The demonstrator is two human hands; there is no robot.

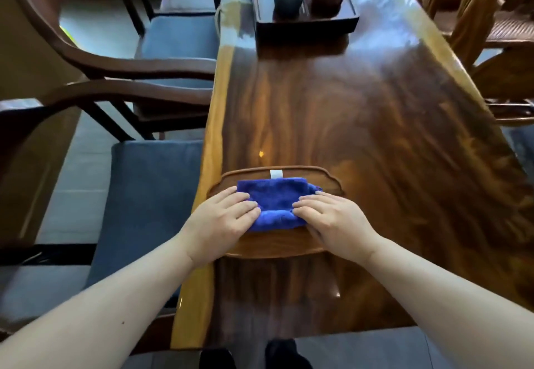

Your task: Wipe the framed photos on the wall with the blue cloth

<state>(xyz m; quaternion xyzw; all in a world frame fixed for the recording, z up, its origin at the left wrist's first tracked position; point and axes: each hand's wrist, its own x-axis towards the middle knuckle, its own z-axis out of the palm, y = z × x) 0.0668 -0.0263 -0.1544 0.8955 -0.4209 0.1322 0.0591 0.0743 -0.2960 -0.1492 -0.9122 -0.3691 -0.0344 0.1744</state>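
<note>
**Cloth under both hands, not lifted yet**

The blue cloth [274, 202] lies folded on a shallow wooden tray [277, 243] at the near end of a long polished bench [361, 102]. Its long axis runs left-right, i.e. straight across between the two hands, w/ a small white tag [276, 174] sticking out at the far edge.

Left hand [221, 218]: palm down, fingers [245, 206] laid flat & extended on the cloth's left end. Not curled, no pinch visible. Right hand [329, 221]: same pose on the right end, fingers [303, 206] resting on top, near-side fold bunched just ahead of the tips. So both hands are open & pressing/resting, neither gripping. Thumbs mostly hidden, so can't rule out a light tuck underneath.

Key relation: the cloth sits directly under & just beyond the fingertips of both hands, centred between them. Neither hand is clearly nearer; approx equal reach. Whichever closes first can take it, prob. by pinching the bunched near edge.

No framed photos or wall in view, only the bench, chairs w/ blue seat cushions [150, 195] off the left fingers, and a dark tray of ornaments [306, 21] well beyond the fingertips at the far end. Judging by that, the task is at the pick-up stage; wiping not begun. The person will need to turn away from the bench once the cloth is in hand.
</note>
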